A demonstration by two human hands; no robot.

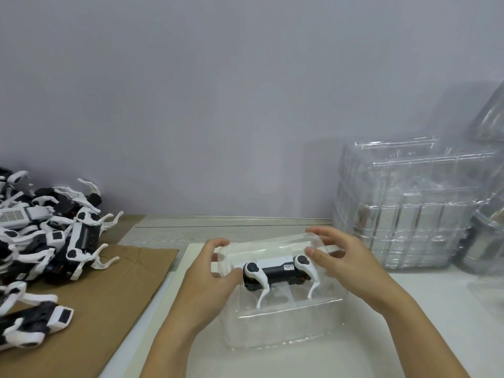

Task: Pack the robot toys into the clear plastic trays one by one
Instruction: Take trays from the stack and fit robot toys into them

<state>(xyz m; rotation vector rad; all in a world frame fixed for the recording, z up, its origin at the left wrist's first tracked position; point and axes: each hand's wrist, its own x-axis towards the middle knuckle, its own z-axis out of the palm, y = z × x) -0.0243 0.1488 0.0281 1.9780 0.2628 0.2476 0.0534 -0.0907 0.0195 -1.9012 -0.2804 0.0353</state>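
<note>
A black-and-white robot dog toy (276, 271) lies on its side inside a clear plastic tray (283, 323) on the white table. A clear lid part (261, 248) covers the toy's upper side. My left hand (210, 274) grips the tray's left end, thumb by the toy's front shoulder. My right hand (343, 257) holds the right end, with fingers over the far rim and thumb near the toy's rear hip.
A heap of several robot toys (46, 238) lies at the left on brown cardboard (109, 296). Stacks of clear trays (409, 214) stand at the right against the grey wall. More clear plastic (488, 241) sits at the far right edge.
</note>
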